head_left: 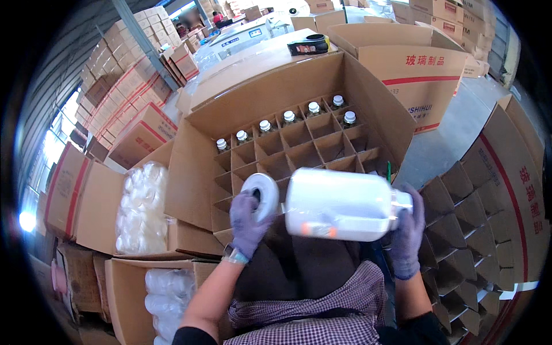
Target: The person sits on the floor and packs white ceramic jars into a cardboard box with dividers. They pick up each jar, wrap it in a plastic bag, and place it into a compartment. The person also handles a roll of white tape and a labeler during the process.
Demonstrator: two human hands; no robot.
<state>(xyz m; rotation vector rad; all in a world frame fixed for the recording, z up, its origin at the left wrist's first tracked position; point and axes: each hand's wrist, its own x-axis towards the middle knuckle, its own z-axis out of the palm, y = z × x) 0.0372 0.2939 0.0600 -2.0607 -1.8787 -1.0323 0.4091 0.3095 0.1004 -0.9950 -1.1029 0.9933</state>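
My right hand (409, 238), in a purple-grey glove, grips the neck of a big whitish bottle (336, 198). The bottle lies on its side in the air, its base towards the left, with an orange patch low on its wall. In my gloved left hand (246, 224) is a round white ring-like piece (269, 188) with a dark centre, held up on edge and apart from the bottle's base. Behind both hands stands an open carton (374, 86) with cardboard dividers (293, 138). Several white-capped bottles (289, 117) stand in its far cells.
At left are cartons with plastic-wrapped clear pieces (144, 207). An open divided carton (509, 172) stands at right, another open carton (402, 75) behind. A tape dispenser (309, 45) lies on a far flap. Stacked cartons (123, 86) rise at far left.
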